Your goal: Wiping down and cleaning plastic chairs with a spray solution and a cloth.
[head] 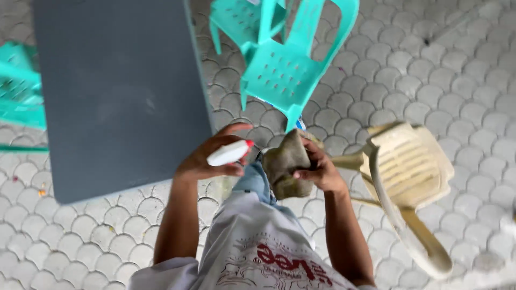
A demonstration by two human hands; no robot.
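Note:
My left hand [207,158] grips a white spray bottle [228,153] with a red tip, held just off the near right corner of a dark grey table [123,91]. My right hand [320,169] clutches a bunched, dirty olive-brown cloth [287,164] in front of my body. The two hands are close together, with the bottle's red tip pointing towards the cloth. My white printed shirt and blue jeans fill the lower middle of the view.
A turquoise plastic chair [285,64] stands beyond my hands, with another turquoise chair [19,86] at the far left. A cream plastic chair [408,172] sits right beside my right arm. The ground is grey scalloped paving [441,70].

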